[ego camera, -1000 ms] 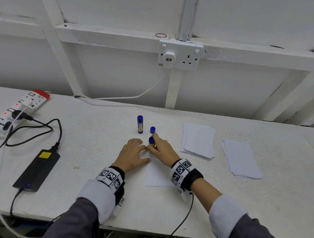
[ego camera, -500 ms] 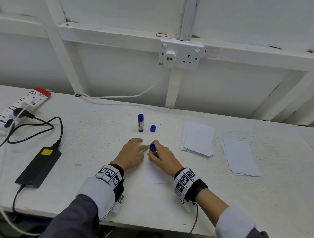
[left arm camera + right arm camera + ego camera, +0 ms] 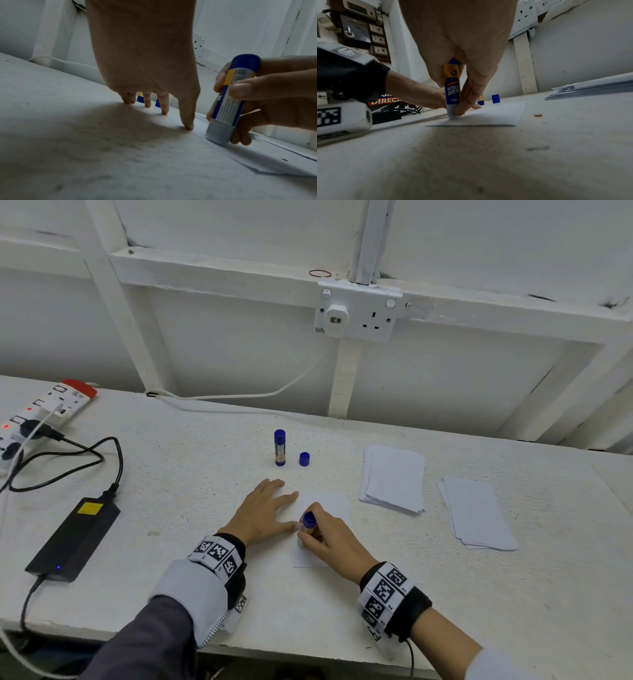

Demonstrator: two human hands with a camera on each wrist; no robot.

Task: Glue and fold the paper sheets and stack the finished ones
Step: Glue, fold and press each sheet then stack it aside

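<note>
Currently gluing. Right hand (image 3: 329,537) pinches a glue stick (image 3: 308,523) between thumb and fingers, held nearly upright and upside down, glue end pressed on the sheet of paper (image 3: 325,501) near its left edge. Grip sits low on the barrel, likely for steady pressure along that edge.

Left hand (image 3: 263,510) lies flat, fingers straight and spread, holding nothing. Left wrist view shows its fingertips (image 3: 188,127) down on the table (image 3: 171,491), thumb just beside the glue end; whether thumb or index finger rests on the paper or only next to it, cannot tell. Best guess: it is there to pin the sheet so it does not drag with the stick.

Sheet lies flat and unfolded at the centre of the table, in front of the person.

Second glue stick (image 3: 280,447) stands capped and upright beyond the hands; loose blue cap (image 3: 304,459) just beside it, probably off the stick in use, parked within reach for recapping.

Two paper stacks to the right: nearer stack (image 3: 394,477), farther stack (image 3: 476,515), set apart from each other. One is presumably blanks and the other finished pieces; cannot tell which.

Left side: black power adapter (image 3: 73,539), power strip (image 3: 41,412).
</note>
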